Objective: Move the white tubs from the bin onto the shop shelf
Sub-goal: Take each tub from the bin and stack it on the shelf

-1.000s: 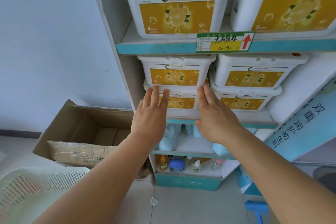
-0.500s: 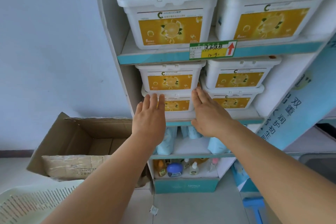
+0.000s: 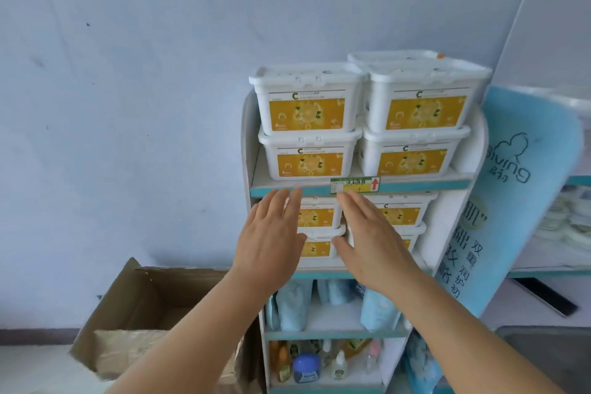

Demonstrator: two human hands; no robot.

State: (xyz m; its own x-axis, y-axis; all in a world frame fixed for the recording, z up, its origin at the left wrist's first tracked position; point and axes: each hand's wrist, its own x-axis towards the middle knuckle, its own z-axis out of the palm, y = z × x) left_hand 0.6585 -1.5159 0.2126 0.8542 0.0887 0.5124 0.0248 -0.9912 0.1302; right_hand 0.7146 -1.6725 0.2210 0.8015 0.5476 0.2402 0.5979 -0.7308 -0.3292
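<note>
Both hands have lifted off the lower stacked white tubs and now hover in front of them on the shop shelf. Left hand and right hand reach forward on outstretched arms, palms facing each other, fingers straight and loosely together, holding nothing.

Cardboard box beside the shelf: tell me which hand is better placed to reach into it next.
Left. The left hand is open, holds nothing, and is on the side of the box. The right hand, also open, would have to cross over.
</note>
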